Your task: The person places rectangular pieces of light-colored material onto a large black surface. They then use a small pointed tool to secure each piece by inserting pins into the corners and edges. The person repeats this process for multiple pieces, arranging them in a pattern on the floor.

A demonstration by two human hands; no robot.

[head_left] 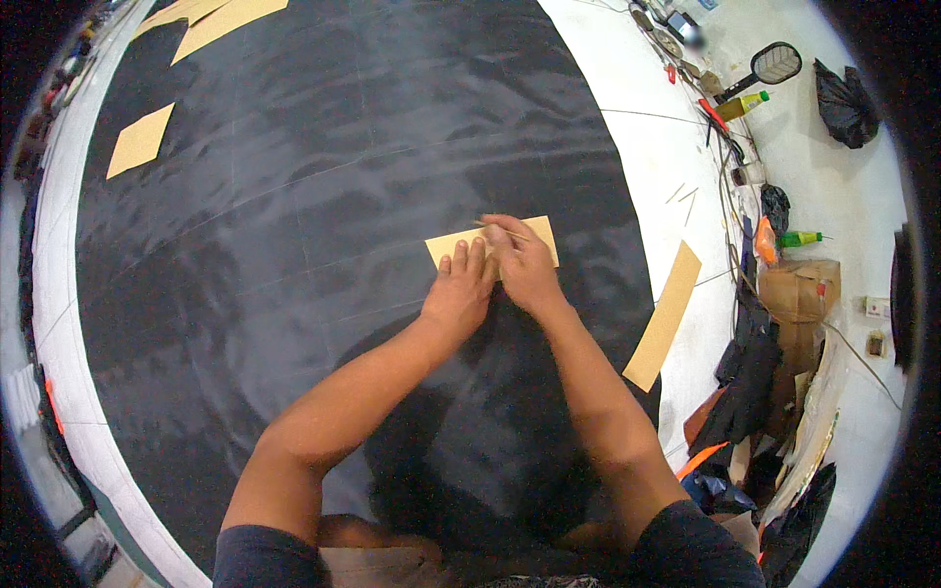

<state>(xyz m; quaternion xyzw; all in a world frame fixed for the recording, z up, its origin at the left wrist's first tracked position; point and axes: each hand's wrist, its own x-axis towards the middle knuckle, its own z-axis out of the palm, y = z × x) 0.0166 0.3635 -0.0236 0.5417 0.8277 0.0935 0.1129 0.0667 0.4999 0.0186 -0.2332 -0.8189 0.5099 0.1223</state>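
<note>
A tan cardboard pattern piece, long and roughly rectangular, lies on a wide sheet of shiny black material. My left hand rests on the piece, fingers stretched out and pressing its near edge. Beside it, my right hand is closed around a thin pale stick, held over the middle of the piece. The stick's kind and its tip cannot be made out. Faint pale lines run across the black sheet.
A long tan strip lies across the sheet's right edge, partly on the white table. More tan pieces lie at the far left. Thin sticks, bottles, a racket-shaped swatter and a cardboard box are at the right.
</note>
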